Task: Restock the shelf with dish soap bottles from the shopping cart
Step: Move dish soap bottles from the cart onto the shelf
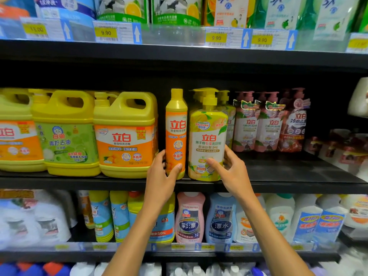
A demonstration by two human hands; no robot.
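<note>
Both arms (137, 232) reach up from below, & each hand has a dish soap bottle at the front edge of the shelf (298, 183). L hand (162, 174) wraps low round the thin orange bottle (176, 132), thumb on its front. R hand (234, 172) holds the fat yellow pump bottle (207, 140), thumb in front, fingers round its far side. Both bottles stand up, side by side, v. close. Risk: orange one is tall & thin w/ the grip way down low, so a quick let-go could tip it off the edge. Big yellow jug (125, 136) sits tight by the L fingers & could pinch them. Pink bottles (247, 126) are near the R fingers; a hard shove may knock them.
</note>
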